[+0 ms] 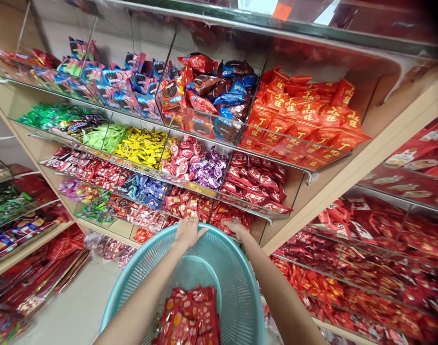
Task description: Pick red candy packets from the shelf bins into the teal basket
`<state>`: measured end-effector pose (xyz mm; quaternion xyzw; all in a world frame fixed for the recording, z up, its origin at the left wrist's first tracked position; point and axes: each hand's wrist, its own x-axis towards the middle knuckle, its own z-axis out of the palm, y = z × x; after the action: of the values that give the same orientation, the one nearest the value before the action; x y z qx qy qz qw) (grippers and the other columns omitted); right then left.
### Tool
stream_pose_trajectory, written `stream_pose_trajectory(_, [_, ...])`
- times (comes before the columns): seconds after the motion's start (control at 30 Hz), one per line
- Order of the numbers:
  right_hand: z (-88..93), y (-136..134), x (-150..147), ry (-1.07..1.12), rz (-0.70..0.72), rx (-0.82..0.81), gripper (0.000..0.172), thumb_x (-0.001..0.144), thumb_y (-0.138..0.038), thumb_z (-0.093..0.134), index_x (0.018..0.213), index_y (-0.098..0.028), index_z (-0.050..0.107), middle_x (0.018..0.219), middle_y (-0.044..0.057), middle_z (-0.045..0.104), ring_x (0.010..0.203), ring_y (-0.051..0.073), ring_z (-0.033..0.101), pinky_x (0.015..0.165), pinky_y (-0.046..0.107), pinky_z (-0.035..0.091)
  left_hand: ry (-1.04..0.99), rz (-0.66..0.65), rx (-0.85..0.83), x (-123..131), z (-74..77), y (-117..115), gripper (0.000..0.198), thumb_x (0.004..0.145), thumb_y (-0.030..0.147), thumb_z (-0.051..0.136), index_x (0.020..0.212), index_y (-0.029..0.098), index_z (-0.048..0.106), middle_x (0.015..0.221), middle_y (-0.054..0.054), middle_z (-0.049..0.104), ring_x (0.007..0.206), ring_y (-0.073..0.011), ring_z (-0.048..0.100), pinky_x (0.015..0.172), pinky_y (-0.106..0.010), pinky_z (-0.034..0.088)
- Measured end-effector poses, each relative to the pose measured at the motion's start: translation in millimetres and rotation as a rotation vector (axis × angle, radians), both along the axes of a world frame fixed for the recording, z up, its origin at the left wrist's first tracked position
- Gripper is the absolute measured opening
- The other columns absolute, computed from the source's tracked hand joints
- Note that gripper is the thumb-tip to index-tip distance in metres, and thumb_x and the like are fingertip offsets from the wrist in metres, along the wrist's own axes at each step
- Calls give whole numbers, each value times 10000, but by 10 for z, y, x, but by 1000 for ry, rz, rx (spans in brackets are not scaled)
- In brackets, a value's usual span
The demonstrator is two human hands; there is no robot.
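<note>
We find the teal basket (236, 268) close under the lower shelf (120, 227), probably to shorten the reach, spotted red packets (192, 316) inside. Our left hand (186, 232) lies over its far rim, our right hand (237, 228) touches shelved red packets (219, 214); we cannot tell either grip. Dividers (167, 58) sort kinds: "SNICKERS" wrapper (77, 126) left, "旺" bags (308, 113) right.

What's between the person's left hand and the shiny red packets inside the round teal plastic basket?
Between the left hand and red packets, the head view shows only the basket itself, bare there.
</note>
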<state>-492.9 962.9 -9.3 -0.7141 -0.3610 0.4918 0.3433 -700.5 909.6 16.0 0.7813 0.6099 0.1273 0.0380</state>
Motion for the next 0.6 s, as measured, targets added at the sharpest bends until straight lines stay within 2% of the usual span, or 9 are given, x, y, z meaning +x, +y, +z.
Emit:
stream_pose_trajectory(0.1, [9, -5, -8, -47, -13, 9, 336, 606, -296, 706, 894, -165, 591, 994, 89, 639, 873, 196, 596, 606, 232, 486, 12, 1, 8, 5, -8, 5, 632, 829, 619, 177, 994, 119, 528, 1013, -150, 566, 964, -279, 481, 805, -382, 314])
stream_pose_trajectory(0.3, [32, -56, -39, -75, -28, -11, 470, 565, -317, 736, 960, -148, 544, 1080, 131, 587, 852, 206, 591, 559, 243, 486, 7, 4, -17, 9, -5, 8, 623, 829, 618, 189, 1005, 120, 520, 1030, -145, 562, 974, -277, 475, 816, -383, 307])
stream_pose_trajectory(0.47, [27, -31, -39, -26, -35, -11, 403, 578, -336, 737, 889, -159, 551, 881, 80, 644, 748, 179, 607, 546, 230, 488, 16, -3, -18, 7, 10, 12, 618, 832, 613, 180, 990, 119, 515, 1022, -145, 565, 968, -276, 475, 807, -382, 307])
stream_pose_trajectory(0.6, [14, -46, -31, 39, -33, 13, 375, 588, -325, 737, 871, -161, 554, 799, 58, 646, 671, 153, 604, 537, 226, 496, 18, -4, -19, 8, 6, 13, 623, 831, 616, 171, 988, 121, 517, 1025, -146, 563, 966, -275, 475, 808, -384, 304])
